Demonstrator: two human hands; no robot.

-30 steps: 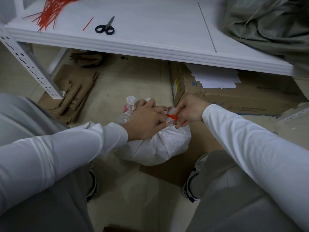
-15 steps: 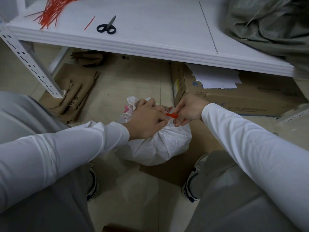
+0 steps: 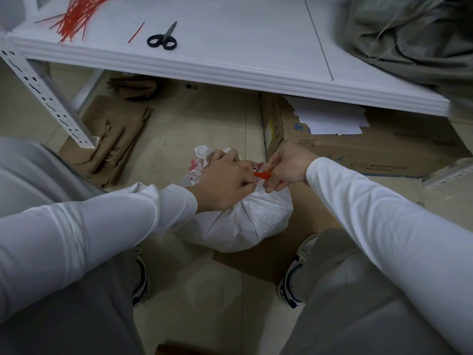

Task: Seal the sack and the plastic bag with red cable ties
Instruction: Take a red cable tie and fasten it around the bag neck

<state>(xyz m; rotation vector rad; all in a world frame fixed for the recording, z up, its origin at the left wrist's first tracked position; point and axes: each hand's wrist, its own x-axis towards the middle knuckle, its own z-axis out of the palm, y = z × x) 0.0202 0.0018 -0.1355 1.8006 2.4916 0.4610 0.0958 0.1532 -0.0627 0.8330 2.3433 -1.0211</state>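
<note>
pinching red cable tie (image 3: 263, 175) between left hand (image 3: 225, 181) and right hand (image 3: 288, 166).

Scissors (image 3: 162, 39) on shelf (image 3: 230, 34), bag (image 3: 240, 221) below.

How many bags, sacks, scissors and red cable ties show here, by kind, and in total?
plastic bag: 1
sack: 1
scissors: 1
held cable tie at the bag's neck: 1
loose cable tie on the shelf: 1
heap of cable ties, too tangled to count singly: 1
Total: 6
</note>
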